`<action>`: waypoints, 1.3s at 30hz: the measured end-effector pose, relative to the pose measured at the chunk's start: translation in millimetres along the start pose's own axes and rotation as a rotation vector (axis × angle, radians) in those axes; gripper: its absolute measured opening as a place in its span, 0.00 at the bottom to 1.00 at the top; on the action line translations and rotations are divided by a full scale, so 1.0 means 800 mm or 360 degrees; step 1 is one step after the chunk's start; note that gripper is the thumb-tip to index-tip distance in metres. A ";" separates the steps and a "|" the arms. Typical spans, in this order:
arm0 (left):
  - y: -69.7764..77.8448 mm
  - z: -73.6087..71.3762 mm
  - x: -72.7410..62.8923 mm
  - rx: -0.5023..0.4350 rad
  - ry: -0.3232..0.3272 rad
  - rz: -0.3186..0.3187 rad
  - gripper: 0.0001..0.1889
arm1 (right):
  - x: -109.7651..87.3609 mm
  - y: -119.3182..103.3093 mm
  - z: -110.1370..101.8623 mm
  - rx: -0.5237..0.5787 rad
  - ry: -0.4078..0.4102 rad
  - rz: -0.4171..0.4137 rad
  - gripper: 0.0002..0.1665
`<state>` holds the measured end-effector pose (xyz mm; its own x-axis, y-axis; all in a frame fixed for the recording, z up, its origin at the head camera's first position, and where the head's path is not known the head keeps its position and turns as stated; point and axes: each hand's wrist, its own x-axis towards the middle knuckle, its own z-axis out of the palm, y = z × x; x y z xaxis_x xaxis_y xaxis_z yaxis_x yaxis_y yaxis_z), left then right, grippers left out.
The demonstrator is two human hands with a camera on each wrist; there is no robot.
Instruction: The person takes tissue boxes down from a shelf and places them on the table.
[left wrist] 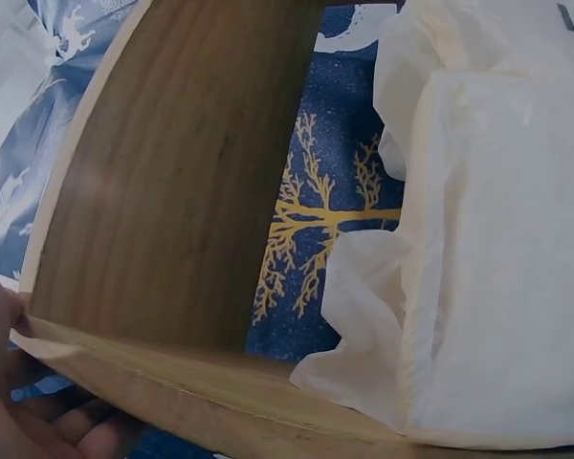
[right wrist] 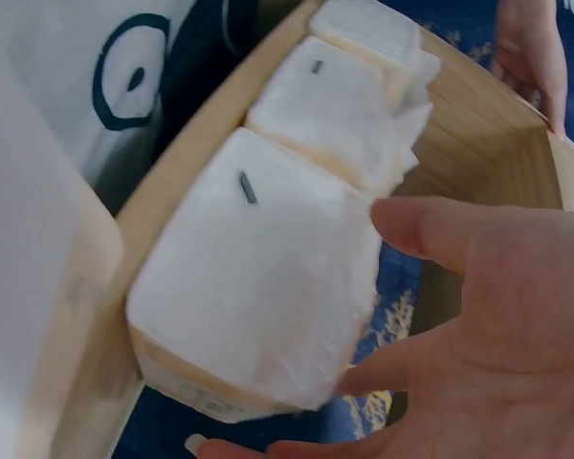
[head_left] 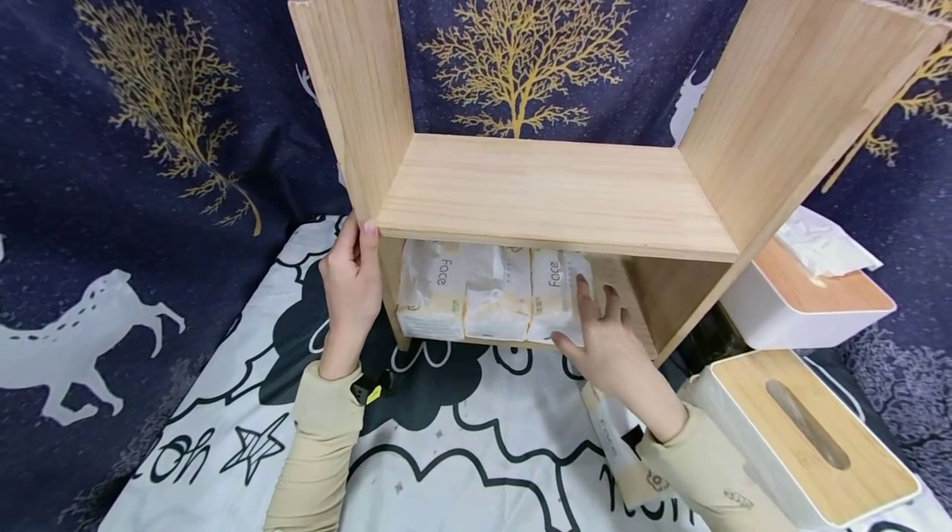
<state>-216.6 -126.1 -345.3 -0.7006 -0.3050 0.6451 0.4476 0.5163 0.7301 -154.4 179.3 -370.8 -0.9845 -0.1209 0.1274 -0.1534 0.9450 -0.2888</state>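
Shelf common to high, downward head view and close wrist views

The right sleeve hides part of the loose pack, and the left wrist view's edge crops the left hand.

From my end of the camera feeds, I count one left hand and one right hand, one shelf, four tissue packs, three inside and one outside, two tissue boxes, one printed sheet, and three gold trees on the backdrop.
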 end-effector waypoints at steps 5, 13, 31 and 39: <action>0.003 0.000 0.005 -0.0030 -0.0028 -0.0007 0.22 | 0.005 -0.004 0.011 0.0067 0.0009 0.0005 0.42; 0.014 0.002 0.016 -0.0027 -0.0069 -0.0105 0.23 | 0.007 -0.009 0.019 0.0094 0.0109 -0.0093 0.35; 0.018 0.007 0.023 -0.0074 -0.0043 -0.0121 0.22 | 0.013 -0.017 0.020 0.0143 0.0484 -0.0040 0.12; 0.015 0.007 0.023 -0.0079 -0.0051 -0.0127 0.22 | 0.010 -0.012 0.017 0.0184 0.0511 -0.0074 0.07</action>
<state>-227.1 -121.4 -325.9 -0.7520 -0.3176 0.5777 0.4161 0.4510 0.7896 -162.3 165.5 -379.8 -0.9018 -0.0441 0.4300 -0.2245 0.8978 -0.3788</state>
